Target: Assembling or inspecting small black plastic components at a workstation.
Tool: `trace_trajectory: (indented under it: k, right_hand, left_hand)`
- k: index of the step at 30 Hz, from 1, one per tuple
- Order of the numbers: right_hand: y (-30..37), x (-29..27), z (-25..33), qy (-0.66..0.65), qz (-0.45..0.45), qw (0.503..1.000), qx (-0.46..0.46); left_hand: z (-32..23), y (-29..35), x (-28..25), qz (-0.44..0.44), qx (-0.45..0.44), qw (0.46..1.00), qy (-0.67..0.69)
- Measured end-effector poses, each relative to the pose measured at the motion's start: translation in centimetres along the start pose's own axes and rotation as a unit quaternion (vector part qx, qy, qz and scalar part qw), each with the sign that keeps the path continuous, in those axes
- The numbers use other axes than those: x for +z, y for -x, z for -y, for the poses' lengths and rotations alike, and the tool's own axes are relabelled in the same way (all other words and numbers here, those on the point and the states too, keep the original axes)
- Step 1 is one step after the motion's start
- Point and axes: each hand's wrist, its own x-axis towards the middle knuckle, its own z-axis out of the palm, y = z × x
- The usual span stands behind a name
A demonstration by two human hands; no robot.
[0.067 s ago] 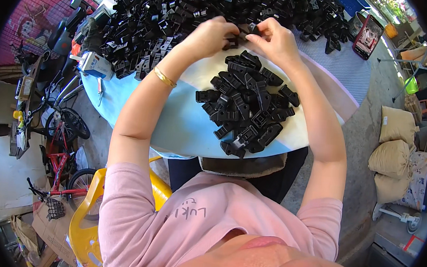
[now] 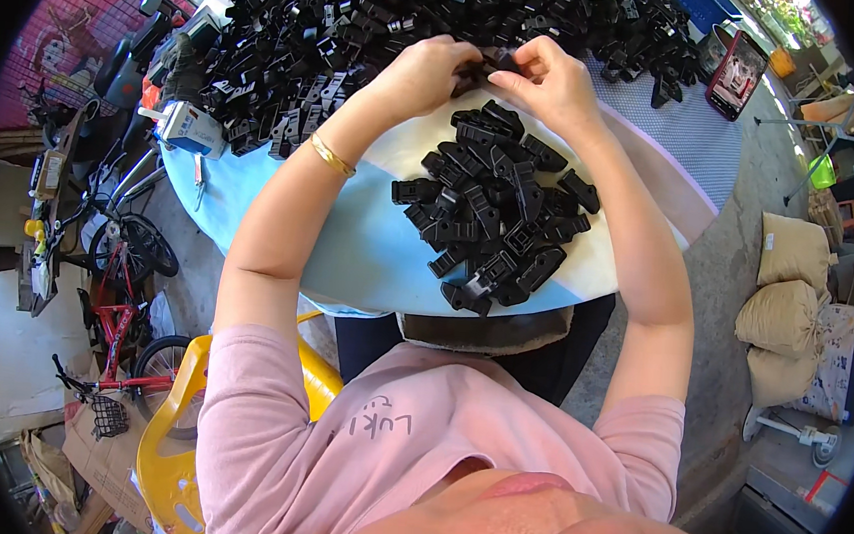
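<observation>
At the near edge of a big heap of black plastic parts [image 2: 366, 21], my two hands meet with fingertips almost touching. My left hand [image 2: 420, 76], a gold bangle [image 2: 331, 155] on its wrist, is closed on a small black plastic part [image 2: 477, 67]. The thumb and fingers of my right hand [image 2: 561, 89] pinch at a black piece beside it. Motion blur and fingers hide the pieces' exact shape and whether they are joined. Closer to my body lies a smaller pile of similar black blocky parts [image 2: 493, 197].
The round table is covered with a pale blue and cream cloth [image 2: 347, 261]. A phone [image 2: 737, 76] leans at the far right. A blue and white carton [image 2: 193, 130] stands at the left edge. A yellow chair [image 2: 167, 447], bicycles [image 2: 122, 313] and tan sacks [image 2: 784, 315] surround the table.
The black pieces between my fingertips have come closer together and are now blurred. My left hand has shifted slightly right. The smaller pile has not moved.
</observation>
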Motion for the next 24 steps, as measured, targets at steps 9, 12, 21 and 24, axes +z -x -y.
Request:
trace_trajectory:
  k: [9,12,21,24]
  right_hand:
    - [0.0,0.5,-0.4,-0.228,0.03,0.972,0.047]
    - [0.2,0.5,0.5,-0.218,-0.01,0.976,0.007]
    - [0.0,-0.1,0.4,-0.246,0.009,0.967,0.072]
    - [0.2,-0.1,1.3,-0.213,-0.024,0.977,0.012]
  left_hand:
    - [-0.8,0.4,0.1,0.022,-0.061,0.998,-0.028]
    - [-1.2,0.0,0.7,-0.037,-0.053,0.997,-0.03]
    - [-0.5,-1.0,-0.5,-0.053,-0.094,0.796,0.595]
    - [-0.4,-1.1,-0.7,-0.056,-0.126,0.682,0.718]
